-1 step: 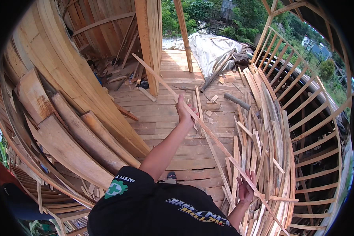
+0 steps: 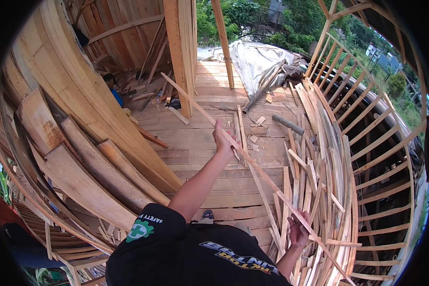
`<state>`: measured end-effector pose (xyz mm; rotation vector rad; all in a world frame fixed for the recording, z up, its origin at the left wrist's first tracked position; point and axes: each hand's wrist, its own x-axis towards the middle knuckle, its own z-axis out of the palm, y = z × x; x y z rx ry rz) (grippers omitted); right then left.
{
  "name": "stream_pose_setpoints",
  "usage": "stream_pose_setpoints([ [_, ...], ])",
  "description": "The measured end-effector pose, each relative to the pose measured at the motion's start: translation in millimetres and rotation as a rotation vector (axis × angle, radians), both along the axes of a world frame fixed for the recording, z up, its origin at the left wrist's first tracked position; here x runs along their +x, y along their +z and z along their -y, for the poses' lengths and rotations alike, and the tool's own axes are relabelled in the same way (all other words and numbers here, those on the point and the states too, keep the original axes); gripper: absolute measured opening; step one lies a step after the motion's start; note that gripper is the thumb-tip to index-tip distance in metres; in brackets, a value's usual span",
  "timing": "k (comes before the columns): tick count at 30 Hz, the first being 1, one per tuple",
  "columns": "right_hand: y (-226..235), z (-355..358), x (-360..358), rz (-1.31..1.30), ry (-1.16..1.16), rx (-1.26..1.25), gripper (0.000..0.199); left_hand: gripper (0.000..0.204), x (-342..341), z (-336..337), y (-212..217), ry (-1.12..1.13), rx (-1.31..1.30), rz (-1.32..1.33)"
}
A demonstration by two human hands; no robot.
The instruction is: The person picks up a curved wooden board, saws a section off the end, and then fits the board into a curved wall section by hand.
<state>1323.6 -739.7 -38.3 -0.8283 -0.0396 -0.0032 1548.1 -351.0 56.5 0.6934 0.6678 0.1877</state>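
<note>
A long thin wooden slat (image 2: 262, 172) runs diagonally from the upper left near a post down to the lower right. My left hand (image 2: 224, 139) is stretched forward and grips the slat near its middle. My right hand (image 2: 298, 229) holds the same slat lower down, close to my body. The slat is lifted above the plank floor (image 2: 190, 148). A heap of similar slats (image 2: 314, 176) lies to the right, under and beside my right hand.
Wide boards (image 2: 86, 162) lean against the curved wall on the left. A wooden railing (image 2: 381, 143) closes the right side. A square post (image 2: 181, 52) stands ahead, with a grey tarp (image 2: 252, 57) and a short pipe (image 2: 287, 124) on the floor beyond.
</note>
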Motion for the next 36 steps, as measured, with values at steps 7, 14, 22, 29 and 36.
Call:
stream_pose_setpoints([
  [7,17,9,107,0.059,-0.116,-0.209,0.047,0.095,43,-49,-111,-0.183,-0.155,-0.333],
  [14,70,-52,276,-0.048,-0.281,-0.516,0.057,0.085,97,-63,-154,-0.186,-0.283,-0.361],
  [22,107,-161,447,0.076,-0.066,-0.671,0.038,0.091,174,-109,-174,-0.167,0.027,-0.453],
  [29,138,-309,532,0.316,0.188,-0.757,0.03,0.074,211,-164,-118,-0.061,0.682,-0.254],
  [36,146,-454,595,0.609,0.257,-0.862,0.022,0.054,267,-236,-3,0.129,1.144,0.072],
])
